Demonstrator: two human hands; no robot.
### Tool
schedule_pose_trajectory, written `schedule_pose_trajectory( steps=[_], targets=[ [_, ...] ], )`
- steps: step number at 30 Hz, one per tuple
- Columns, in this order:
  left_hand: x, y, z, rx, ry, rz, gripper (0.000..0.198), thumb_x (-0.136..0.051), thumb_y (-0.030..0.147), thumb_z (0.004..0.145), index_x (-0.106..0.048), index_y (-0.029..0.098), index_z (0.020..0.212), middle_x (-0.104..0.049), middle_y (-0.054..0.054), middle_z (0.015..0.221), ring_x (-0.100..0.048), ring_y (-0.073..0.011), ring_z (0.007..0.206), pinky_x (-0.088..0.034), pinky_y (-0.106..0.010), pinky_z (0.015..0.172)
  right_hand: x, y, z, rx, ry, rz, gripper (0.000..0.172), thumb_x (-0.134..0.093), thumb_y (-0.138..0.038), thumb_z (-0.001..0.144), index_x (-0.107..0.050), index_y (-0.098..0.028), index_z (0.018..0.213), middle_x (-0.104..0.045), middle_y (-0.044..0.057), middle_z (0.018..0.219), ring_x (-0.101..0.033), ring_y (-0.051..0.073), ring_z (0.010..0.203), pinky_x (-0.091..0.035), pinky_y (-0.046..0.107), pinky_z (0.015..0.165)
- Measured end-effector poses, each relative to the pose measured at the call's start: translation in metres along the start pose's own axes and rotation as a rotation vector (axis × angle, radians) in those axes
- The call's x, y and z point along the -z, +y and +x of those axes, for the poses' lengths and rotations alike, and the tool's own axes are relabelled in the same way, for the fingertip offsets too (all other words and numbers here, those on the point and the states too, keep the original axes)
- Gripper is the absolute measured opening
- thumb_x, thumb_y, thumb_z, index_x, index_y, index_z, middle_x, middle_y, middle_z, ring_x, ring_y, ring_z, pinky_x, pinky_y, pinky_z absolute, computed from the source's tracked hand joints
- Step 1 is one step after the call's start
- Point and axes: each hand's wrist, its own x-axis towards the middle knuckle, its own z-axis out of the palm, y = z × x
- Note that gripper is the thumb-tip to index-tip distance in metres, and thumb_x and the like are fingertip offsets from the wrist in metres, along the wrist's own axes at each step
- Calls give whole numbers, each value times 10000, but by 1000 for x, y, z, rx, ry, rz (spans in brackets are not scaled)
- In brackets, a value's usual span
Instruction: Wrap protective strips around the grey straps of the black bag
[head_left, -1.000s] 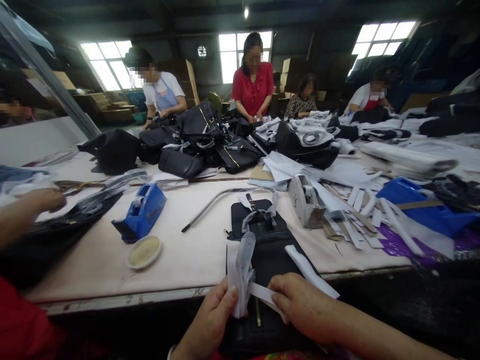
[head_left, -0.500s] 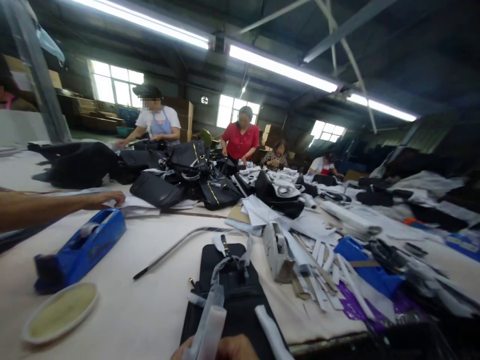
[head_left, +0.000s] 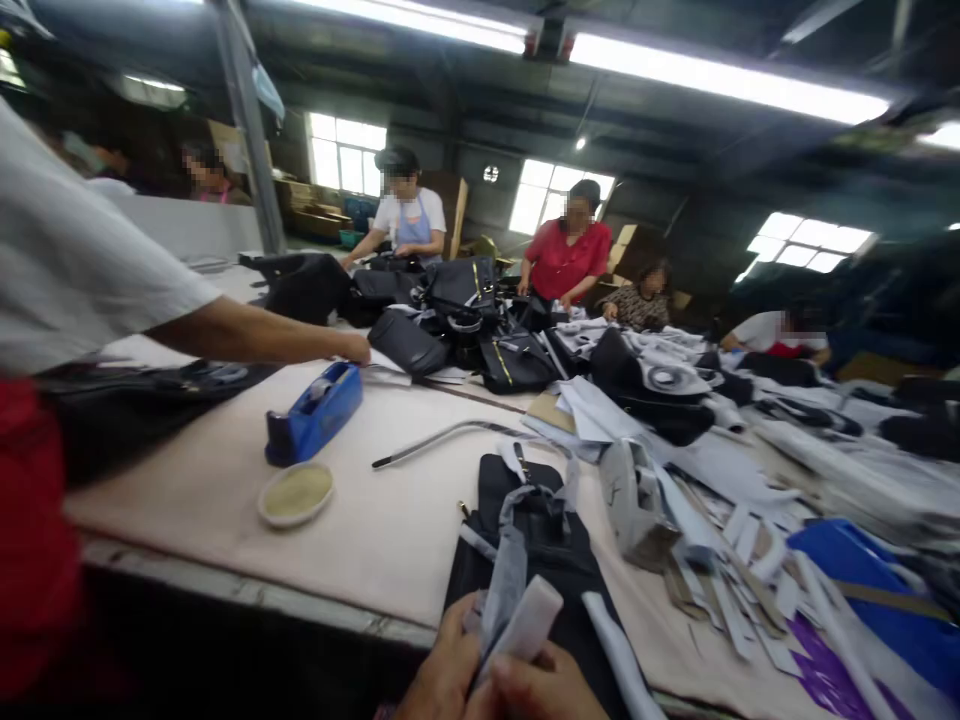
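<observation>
Head: right hand (head_left: 553,688) has moved onto white wrap (head_left: 527,622).

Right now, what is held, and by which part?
A white strip, by its lower part, between the left hand and right hand; whether the wrapped strap behind is also gripped, I cannot tell.

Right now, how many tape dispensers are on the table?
2 for certain: a blue dispenser left of the black bag and a grey dispenser to its right. The partly covered blue object farther right may be another; more could be hidden.
</observation>
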Motion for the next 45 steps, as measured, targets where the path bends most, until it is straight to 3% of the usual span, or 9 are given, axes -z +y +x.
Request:
schedule_pose_trajectory(
  steps=[7,11,18,22,25,30,36,40,45],
  targets=[
    [10,45,-3,109,53,-32,243,-607,288,876,-688,206,1090,-569,-88,1354,-539,-258,1243,-419,-287,1081,1,10,-8,-36,36,178,357,-837,-355,693,-749,-140,964,-740,62,798,-692,246,844,-496,397,898],
    [8,49,1,119,71,-186,110,-644,219,840,-728,186,902,-666,-39,1142,-625,-227,1029,-492,-253,924,4,10,-10,-61,76,192,363,-859,-338,675,-746,-120,943,-741,70,763,-704,255,802,-503,432,897],
    [5,45,4,199,82,-342,219,-698,166,794,-731,247,995,-687,39,1035,-615,-186,991,-447,-218,910,-3,0,-14,-64,39,127,472,-840,-435,664,-730,-105,983,-729,94,804,-688,269,826,-514,419,839],
    [6,45,2,257,72,-321,68,-687,230,796,-739,196,824,-667,12,1001,-617,-173,865,-478,-195,721,5,-6,-17,-47,-1,-162,520,-770,-520,729,-708,-93,1020,-718,89,784,-660,221,738,-504,329,689],
    [8,47,2,274,77,-291,94,-663,159,758,-742,181,804,-662,-2,1009,-622,-182,896,-484,-199,740,11,-17,-26,-20,-26,-453,564,-736,-467,742,-640,-132,1186,-733,105,955,-655,219,752,-482,277,580],
    [7,42,2,288,68,-304,178,-657,176,768,-750,178,920,-668,-10,1002,-624,-209,961,-475,-242,842,6,-30,-41,88,85,-939,365,-613,-190,730,-676,-181,1089,-731,89,1056,-667,256,938,-510,369,897],
    [7,36,-1,307,72,-308,256,-678,253,801,-715,187,1046,-696,-9,1018,-621,-220,966,-468,-264,844,3,-22,-39,259,132,-1136,246,-539,-217,852,-737,-193,996,-748,91,985,-682,245,936,-519,341,886],
    [10,41,0,311,49,-328,211,-672,270,799,-725,182,983,-693,-16,1018,-618,-228,977,-463,-269,848,5,-30,-41,247,49,-1138,307,-552,-180,843,-725,-197,1096,-735,102,1106,-671,247,1027,-497,355,969],
    [10,41,0,282,50,-340,210,-655,223,800,-738,212,993,-683,0,1078,-610,-221,1011,-459,-268,878,30,-38,-52,163,-158,-1099,772,-732,-162,691,-488,-208,1422,-603,146,1358,-575,320,1219,-438,420,1059]
  ],
)
